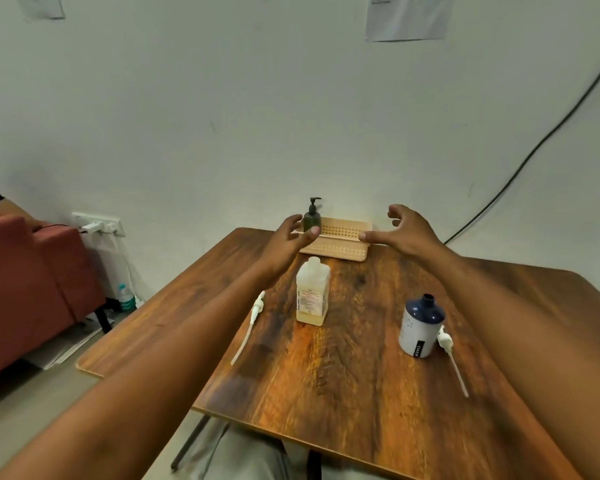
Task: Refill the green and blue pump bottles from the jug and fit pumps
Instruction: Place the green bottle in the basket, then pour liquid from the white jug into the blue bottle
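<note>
A dark green pump bottle (312, 219) with its black pump fitted stands in the left end of a beige perforated tray (340, 237) by the wall. My left hand (290, 237) hovers open just in front of it. My right hand (404, 228) is open over the tray's right end. A pale square jug (312, 294) with a label stands mid-table, capped. The blue and white bottle (420, 325) stands at the right with an open neck. One white pump (451, 355) lies beside it; another white pump (252, 323) lies left of the jug.
The wooden table (326, 375) stands against a white wall. A red sofa (25, 282), a wall socket (97, 225) and a water bottle (126, 297) on the floor are at the left. Another person's arm shows at the far left. A black cable runs down the wall at right.
</note>
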